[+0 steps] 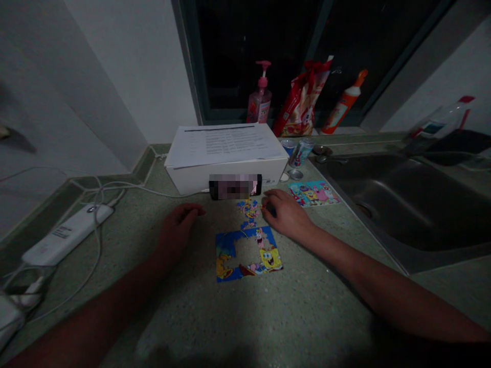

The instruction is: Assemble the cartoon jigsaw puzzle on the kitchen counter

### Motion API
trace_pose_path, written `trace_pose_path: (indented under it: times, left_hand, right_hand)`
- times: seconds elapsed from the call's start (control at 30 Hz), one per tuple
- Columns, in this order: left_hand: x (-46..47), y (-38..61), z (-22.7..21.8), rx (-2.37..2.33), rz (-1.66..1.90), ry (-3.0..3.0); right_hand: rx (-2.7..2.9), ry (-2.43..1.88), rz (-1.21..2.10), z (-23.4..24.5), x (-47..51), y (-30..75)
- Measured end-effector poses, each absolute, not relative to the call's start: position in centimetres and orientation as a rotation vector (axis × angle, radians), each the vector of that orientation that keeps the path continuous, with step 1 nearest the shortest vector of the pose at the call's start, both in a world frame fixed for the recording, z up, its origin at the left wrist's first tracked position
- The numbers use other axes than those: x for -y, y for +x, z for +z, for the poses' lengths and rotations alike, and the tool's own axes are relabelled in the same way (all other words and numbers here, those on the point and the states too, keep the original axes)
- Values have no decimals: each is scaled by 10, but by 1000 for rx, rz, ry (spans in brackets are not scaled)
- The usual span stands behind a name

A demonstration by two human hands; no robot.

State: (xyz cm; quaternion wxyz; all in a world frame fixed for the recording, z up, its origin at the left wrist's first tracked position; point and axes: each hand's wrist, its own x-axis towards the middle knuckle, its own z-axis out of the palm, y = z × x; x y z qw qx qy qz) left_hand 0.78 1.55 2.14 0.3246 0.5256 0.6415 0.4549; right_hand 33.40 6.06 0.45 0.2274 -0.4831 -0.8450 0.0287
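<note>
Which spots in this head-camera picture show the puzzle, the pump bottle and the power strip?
puzzle (268, 259): head view, on the yellow cartoon figure.
pump bottle (260, 105): head view, on the pink body below the pump.
power strip (67, 234): head view, on the white casing.

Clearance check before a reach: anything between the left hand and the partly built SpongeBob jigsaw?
Nothing visible. Only speckled countertop lies between the left hand and the jigsaw puzzle. The phone sits further off, in front of the white box, outside that path.
</note>
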Motion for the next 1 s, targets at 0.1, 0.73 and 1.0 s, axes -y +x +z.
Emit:
trace_pose_path:
  times: [0.1,0.73,1.0]
  left_hand:
    - [-15,8,23,-1683,1193,1379]
    - [-16,8,21,-1681,1183,1386]
    - [-16,7,21,-1683,1160,1427]
  right_hand:
    - [2371,-1288,82,6,-61,335]
    - [2393,-1259,193,20,-66,339]
    - [2339,-1305,459,33,-64,339]
